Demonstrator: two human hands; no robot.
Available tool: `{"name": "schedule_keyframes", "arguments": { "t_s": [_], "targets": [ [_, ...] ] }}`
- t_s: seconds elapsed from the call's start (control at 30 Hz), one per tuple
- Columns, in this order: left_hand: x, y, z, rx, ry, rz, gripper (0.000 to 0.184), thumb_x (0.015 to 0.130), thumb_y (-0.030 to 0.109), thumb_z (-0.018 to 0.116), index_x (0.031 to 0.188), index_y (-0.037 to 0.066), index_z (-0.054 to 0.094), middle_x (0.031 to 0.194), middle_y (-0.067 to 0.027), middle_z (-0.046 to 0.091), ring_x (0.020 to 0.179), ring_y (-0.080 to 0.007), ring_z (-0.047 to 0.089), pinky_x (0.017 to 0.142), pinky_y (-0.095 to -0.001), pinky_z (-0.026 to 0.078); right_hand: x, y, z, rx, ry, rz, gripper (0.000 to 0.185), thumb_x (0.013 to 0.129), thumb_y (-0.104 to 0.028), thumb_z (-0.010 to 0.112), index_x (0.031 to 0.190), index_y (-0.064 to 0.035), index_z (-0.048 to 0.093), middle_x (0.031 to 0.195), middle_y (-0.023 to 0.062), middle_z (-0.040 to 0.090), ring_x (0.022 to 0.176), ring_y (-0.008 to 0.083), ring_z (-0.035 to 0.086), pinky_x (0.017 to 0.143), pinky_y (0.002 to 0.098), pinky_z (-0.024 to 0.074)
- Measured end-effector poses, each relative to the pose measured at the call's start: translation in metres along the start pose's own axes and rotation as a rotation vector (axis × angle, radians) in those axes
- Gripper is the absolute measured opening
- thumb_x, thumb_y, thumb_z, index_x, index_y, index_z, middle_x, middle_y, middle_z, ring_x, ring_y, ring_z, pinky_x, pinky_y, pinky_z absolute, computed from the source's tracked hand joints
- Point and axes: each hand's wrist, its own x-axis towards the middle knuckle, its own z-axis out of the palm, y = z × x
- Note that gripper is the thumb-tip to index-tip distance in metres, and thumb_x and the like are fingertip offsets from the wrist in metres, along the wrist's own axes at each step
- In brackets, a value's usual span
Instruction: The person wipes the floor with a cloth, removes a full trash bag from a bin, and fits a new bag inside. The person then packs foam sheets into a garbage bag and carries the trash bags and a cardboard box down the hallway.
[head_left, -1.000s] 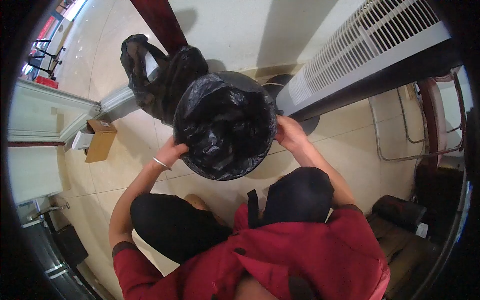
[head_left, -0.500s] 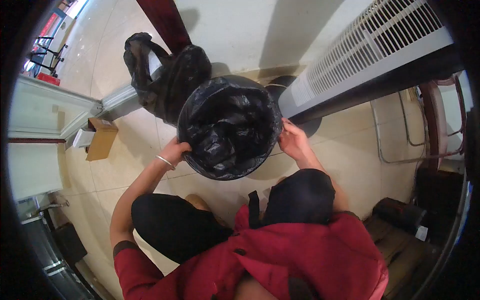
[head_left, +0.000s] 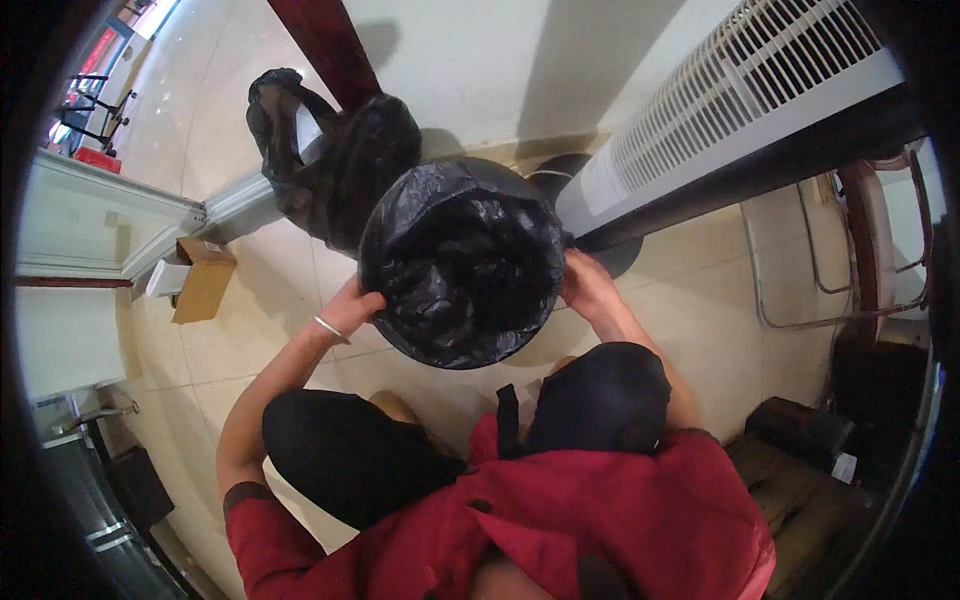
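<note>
A round trash can lined with a black garbage bag (head_left: 465,320) stands on the floor in front of my knees, its mouth facing up at me. The liner is folded over the rim. My left hand (head_left: 352,307) grips the left side of the rim, thumb on the outer edge and the other fingers hidden beneath. On the right, my right hand (head_left: 590,287) is closed against the can's side, with its fingertips hidden behind the edge. A full-looking black plastic bag (head_left: 345,165) slumps just behind the can on the left.
A white tower fan or heater (head_left: 690,130) leans in from the upper right on a dark round base. A small open cardboard box (head_left: 207,278) lies left on the tiles. A metal-framed chair (head_left: 800,325) is at right, near a dark wooden surface (head_left: 770,490).
The lined can has tipped or shifted slightly toward me, showing more of the liner at its far rim. My right hand's fingers have slid lower behind the edge.
</note>
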Motion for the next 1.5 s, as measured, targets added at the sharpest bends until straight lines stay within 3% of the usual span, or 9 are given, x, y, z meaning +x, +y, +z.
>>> {"name": "schedule_keyframes", "arguments": {
  "t_s": [0.1, 0.27, 0.37, 0.6, 0.77, 0.87, 1.2, 1.27, 1.5],
  "targets": [
    [0.003, -0.006, 0.005, -0.066, 0.02, -0.027, 0.049, 0.067, 0.009, 0.048, 0.115, 0.001, 0.04, 0.098, -0.006, 0.051, 0.078, -0.016, 0.047, 0.064, -0.0259, 0.041, -0.006, -0.005, 0.022, -0.058, 0.129, -0.116, 0.01, 0.079, -0.013, 0.057, 0.073, -0.0099, 0.051, 0.064, -0.0012, 0.051, 0.057, 0.0082, 0.048, 0.049, 0.0212, 0.0372],
    [0.003, -0.005, 0.009, -0.235, 0.096, -0.036, 0.047, 0.068, 0.009, 0.048, 0.114, 0.002, 0.042, 0.094, -0.0061, 0.052, 0.076, -0.0165, 0.049, 0.063, -0.0266, 0.042, -0.009, 0.0, 0.025, -0.963, 0.277, -0.73, 0.012, 0.078, -0.007, 0.056, 0.089, -0.0012, 0.056, 0.078, 0.0079, 0.059, 0.067, 0.0138, 0.055, 0.06, 0.0244, 0.0438],
    [0.007, -0.015, 0.004, -0.279, 0.105, -0.047, 0.046, 0.068, 0.009, 0.049, 0.113, 0.001, 0.043, 0.094, -0.0066, 0.054, 0.079, -0.0176, 0.051, 0.065, -0.0271, 0.043, -0.032, -0.013, 0.036, -1.073, 0.13, -0.776, 0.02, 0.075, -0.006, 0.057, 0.094, -0.0017, 0.057, 0.084, 0.0095, 0.06, 0.071, 0.0168, 0.057, 0.065, 0.0254, 0.0448],
    [0.012, -0.018, 0.001, -0.201, 0.018, -0.025, 0.047, 0.067, 0.006, 0.047, 0.113, -0.001, 0.042, 0.097, -0.0082, 0.054, 0.081, -0.0186, 0.052, 0.065, -0.0263, 0.044, -0.029, -0.016, 0.027, -1.316, 0.166, -0.646, 0.012, 0.073, -0.002, 0.054, 0.083, -0.0004, 0.058, 0.08, 0.008, 0.06, 0.068, 0.0142, 0.056, 0.06, 0.0246, 0.0445],
    [0.012, -0.013, -0.001, -0.3, 0.06, -0.139, 0.046, 0.066, 0.001, 0.047, 0.111, -0.005, 0.042, 0.099, -0.011, 0.055, 0.086, -0.0235, 0.054, 0.073, -0.0327, 0.047, -0.011, -0.011, 0.001, -0.316, -0.056, -0.145, 0.012, 0.072, 0.0, 0.05, 0.083, -0.003, 0.057, 0.075, 0.0002, 0.057, 0.061, 0.0106, 0.05, 0.054, 0.0217, 0.04],
    [0.017, -0.016, -0.002, -0.334, 0.112, -0.159, 0.045, 0.066, 0.002, 0.047, 0.11, -0.004, 0.044, 0.095, -0.0106, 0.055, 0.08, -0.0228, 0.056, 0.066, -0.0312, 0.049, -0.021, -0.025, 0.009, -0.058, -0.255, 0.062, 0.013, 0.077, -0.004, 0.048, 0.088, -0.0041, 0.056, 0.079, 0.0018, 0.058, 0.067, 0.0104, 0.053, 0.059, 0.0226, 0.0398],
    [0.013, -0.007, -0.002, -0.285, 0.101, -0.212, 0.044, 0.065, 0.001, 0.047, 0.109, -0.004, 0.042, 0.092, -0.0115, 0.055, 0.076, -0.022, 0.056, 0.065, -0.0316, 0.049, -0.025, -0.032, 0.007, -0.267, -0.225, 0.23, 0.017, 0.072, -0.001, 0.044, 0.084, -0.0036, 0.055, 0.076, 0.0012, 0.056, 0.061, 0.0113, 0.047, 0.055, 0.0233, 0.0373],
    [0.017, -0.015, -0.004, -0.333, 0.105, -0.179, 0.044, 0.065, 0.001, 0.047, 0.109, -0.004, 0.041, 0.092, -0.0117, 0.055, 0.077, -0.0222, 0.056, 0.066, -0.0318, 0.049, -0.011, -0.03, -0.015, 0.077, -0.476, 0.355, 0.026, 0.074, -0.002, 0.045, 0.099, 0.0003, 0.054, 0.096, 0.0078, 0.058, 0.089, 0.018, 0.054, 0.079, 0.0279, 0.0421],
    [0.011, -0.001, 0.002, -0.308, 0.066, -0.137, 0.047, 0.065, 0.001, 0.046, 0.111, -0.005, 0.041, 0.094, -0.0112, 0.055, 0.076, -0.0212, 0.056, 0.065, -0.0308, 0.049, -0.038, -0.035, 0.026, -0.75, -0.226, -0.181, 0.028, 0.069, -0.001, 0.043, 0.094, 0.0002, 0.055, 0.089, 0.0055, 0.058, 0.082, 0.0151, 0.054, 0.076, 0.0267, 0.0402]
  ]
}}
